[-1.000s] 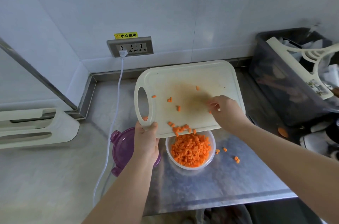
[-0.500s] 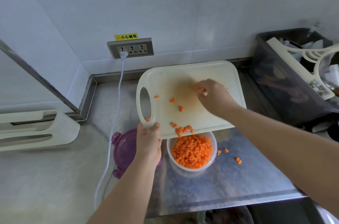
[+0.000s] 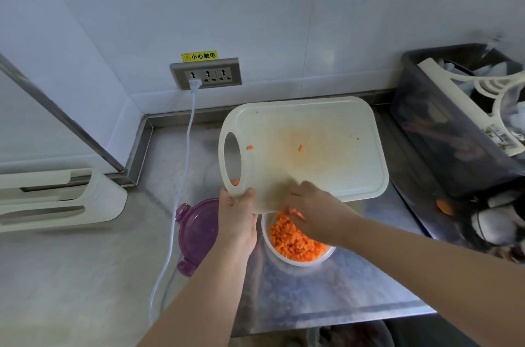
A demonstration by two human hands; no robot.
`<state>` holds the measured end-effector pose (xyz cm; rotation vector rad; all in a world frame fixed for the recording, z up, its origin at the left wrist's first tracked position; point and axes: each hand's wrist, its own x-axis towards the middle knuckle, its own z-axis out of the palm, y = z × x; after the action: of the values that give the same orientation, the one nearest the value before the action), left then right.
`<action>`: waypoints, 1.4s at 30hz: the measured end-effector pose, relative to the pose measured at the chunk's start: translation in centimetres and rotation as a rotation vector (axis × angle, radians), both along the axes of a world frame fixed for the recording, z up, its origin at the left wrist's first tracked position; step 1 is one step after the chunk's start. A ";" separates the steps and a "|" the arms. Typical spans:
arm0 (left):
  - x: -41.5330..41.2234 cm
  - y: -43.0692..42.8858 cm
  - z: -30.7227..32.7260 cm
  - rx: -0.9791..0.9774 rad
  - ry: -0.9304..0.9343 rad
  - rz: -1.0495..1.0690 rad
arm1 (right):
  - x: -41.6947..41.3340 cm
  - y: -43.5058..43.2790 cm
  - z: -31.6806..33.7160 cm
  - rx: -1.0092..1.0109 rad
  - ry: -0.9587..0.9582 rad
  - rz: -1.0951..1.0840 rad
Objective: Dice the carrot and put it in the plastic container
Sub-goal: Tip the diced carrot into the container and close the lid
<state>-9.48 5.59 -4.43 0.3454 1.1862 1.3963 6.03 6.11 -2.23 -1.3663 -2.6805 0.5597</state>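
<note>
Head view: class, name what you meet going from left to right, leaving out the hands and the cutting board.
White plastic rack → purple lid → plastic container → dark bin.

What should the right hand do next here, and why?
Probably reach up the board and sweep the two stray carrot bits down into the container. The left hand holds the board tilted over the container; the right hand is at its lower edge, and those bits lie higher up.

A kitchen: steel counter (image 3: pixel 326 290), cutting board (image 3: pixel 326 148), tiled wall socket (image 3: pixel 206 74).
</note>
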 end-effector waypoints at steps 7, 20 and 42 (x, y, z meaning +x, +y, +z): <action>0.2 0.2 0.5 -0.020 -0.043 -0.004 | 1.7 1.7 1.3 0.073 0.224 -0.230; -0.8 0.0 2.0 -0.010 -0.069 0.034 | 2.8 0.2 0.4 -0.076 0.069 -0.215; 0.9 2.7 6.6 -0.040 -0.082 -0.197 | 6.6 1.7 6.2 -0.783 1.532 -1.206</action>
<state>-8.61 8.26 2.18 0.3633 1.0812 1.2039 12.64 7.81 4.01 -1.3307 -0.3070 1.5237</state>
